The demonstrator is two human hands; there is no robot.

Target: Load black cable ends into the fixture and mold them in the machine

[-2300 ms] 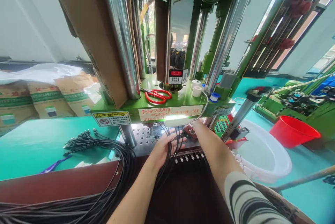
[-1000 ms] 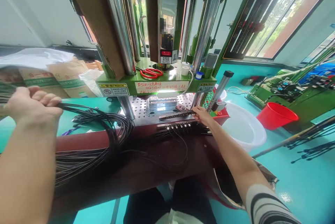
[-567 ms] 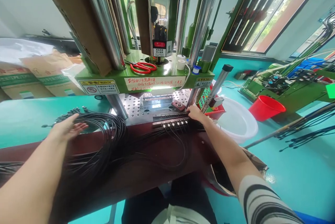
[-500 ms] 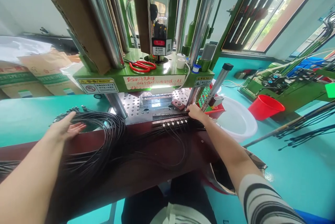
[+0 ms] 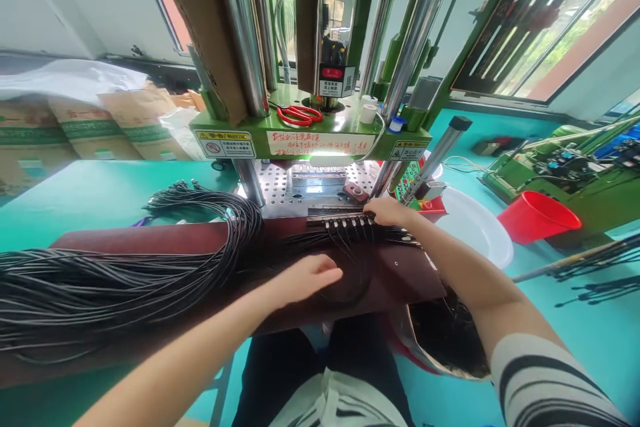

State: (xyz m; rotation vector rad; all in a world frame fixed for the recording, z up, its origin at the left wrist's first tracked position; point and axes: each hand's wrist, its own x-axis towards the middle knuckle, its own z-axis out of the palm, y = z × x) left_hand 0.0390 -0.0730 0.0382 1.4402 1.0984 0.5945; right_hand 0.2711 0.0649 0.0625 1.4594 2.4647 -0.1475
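Left hand now over red-brown worktop

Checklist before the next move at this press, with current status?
1. Left hand clear of the perforated plate: ok, in front, over the dark red bench.
2. Right hand clear of the connector bar: not ok, fingers at its right end.
3. Firm grip on that bar: cannot tell, fingertips too small to read.
4. Connectors fully seated: cannot tell, too small.
5. Red-handled scissors off the green platform: not ok, lying on top.
6. Work light lit: ok.
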